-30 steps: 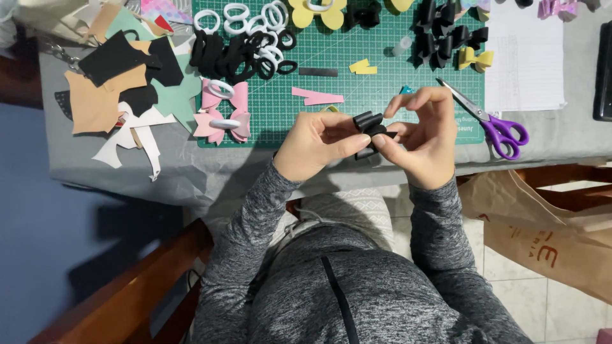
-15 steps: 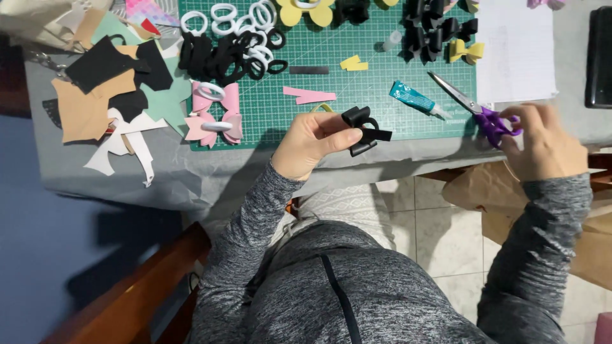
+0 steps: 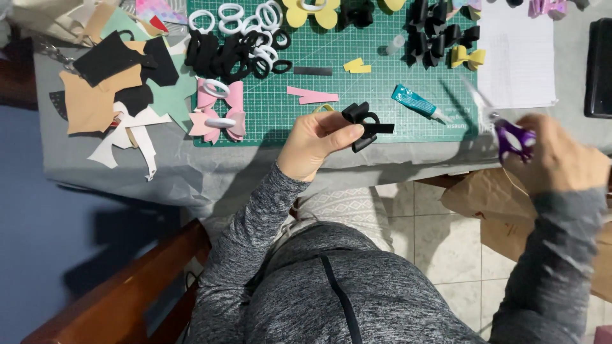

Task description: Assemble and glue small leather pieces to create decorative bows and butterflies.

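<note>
My left hand [image 3: 315, 143] pinches a black foam bow [image 3: 363, 124] with a loose strip sticking out to the right, held over the near edge of the green cutting mat [image 3: 331, 111]. Out at the right, my right hand [image 3: 561, 156] is blurred and closed around the purple handles of a pair of scissors [image 3: 513, 137], lifted off the table with the blades pointing up and to the left. A teal glue tube [image 3: 421, 105] lies on the mat between the two hands.
Pink bows [image 3: 220, 111], pink strips [image 3: 312, 95], black and white rings [image 3: 239, 38], black bows [image 3: 433, 35] and yellow pieces [image 3: 357, 65] lie on the mat. Cut foam scraps [image 3: 115, 95] pile at the left. A white sheet [image 3: 516, 57] and a dark device [image 3: 599, 67] sit at the right.
My right hand let go of the black bow, swung right to the scissors, gripped their purple handles and lifted them. The left hand kept hold of the bow.
</note>
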